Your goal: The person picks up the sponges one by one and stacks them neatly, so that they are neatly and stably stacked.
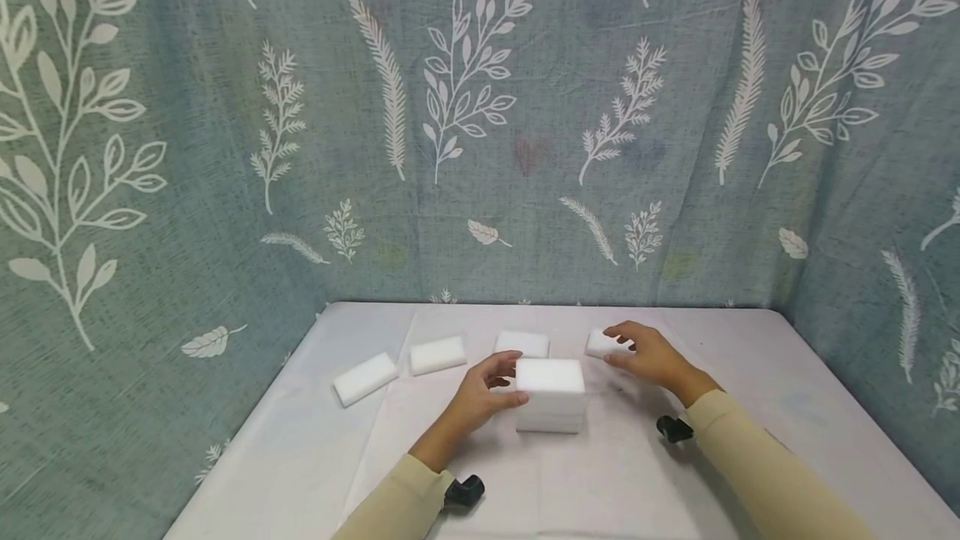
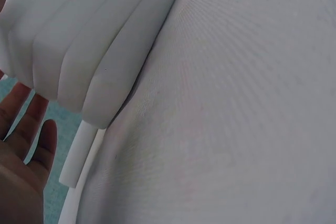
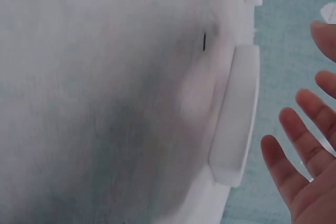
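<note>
A neat stack of several white foam sponges [image 1: 551, 397] stands near the middle of the table. My left hand [image 1: 478, 397] is at its left side, the thumb by the front corner and the other fingers loosely bent along the side. In the left wrist view those fingers are spread beside the stacked sponges [image 2: 100, 51]. My right hand [image 1: 654, 357] hovers over a single white sponge [image 1: 598, 343] at the back right, fingers and thumb apart. The right wrist view shows a gap between the fingers and that sponge [image 3: 236, 119].
Another sponge [image 1: 522, 343] lies just behind the stack. Two more, a nearer sponge [image 1: 365, 378] and a farther sponge [image 1: 438, 355], lie to the left. A white cloth covers the table [image 1: 645, 490]. Leaf-patterned grey-green curtains [image 1: 480, 123] hang behind and at both sides.
</note>
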Motion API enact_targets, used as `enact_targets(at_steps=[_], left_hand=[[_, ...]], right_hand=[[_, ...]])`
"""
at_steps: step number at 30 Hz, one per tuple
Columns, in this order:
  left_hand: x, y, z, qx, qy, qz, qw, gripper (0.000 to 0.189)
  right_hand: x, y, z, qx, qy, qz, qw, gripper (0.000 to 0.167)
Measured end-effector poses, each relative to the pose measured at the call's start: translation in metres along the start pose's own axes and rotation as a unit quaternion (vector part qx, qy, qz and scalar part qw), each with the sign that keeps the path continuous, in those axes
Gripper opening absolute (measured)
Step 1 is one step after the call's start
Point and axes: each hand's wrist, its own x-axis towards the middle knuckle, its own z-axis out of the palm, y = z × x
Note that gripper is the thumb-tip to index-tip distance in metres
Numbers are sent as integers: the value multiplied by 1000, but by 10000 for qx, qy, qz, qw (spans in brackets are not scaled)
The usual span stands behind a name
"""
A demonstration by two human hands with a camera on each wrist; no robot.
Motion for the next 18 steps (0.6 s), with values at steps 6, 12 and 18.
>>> enact_targets(at_steps=[6,12,18], left_hand=[[0,-1,0,-75,-1,15,10000,64],[1,-2,0,-93,-19,34,9999,66],[1,-3,0,-79,-10,2,10000,67]], right_hand=[[6,9,-2,-283,-95,173,9994,44],[13,22,-3,-517,-123,210,9984,42],[18,27,-3,-663,-132,327,9972,39]])
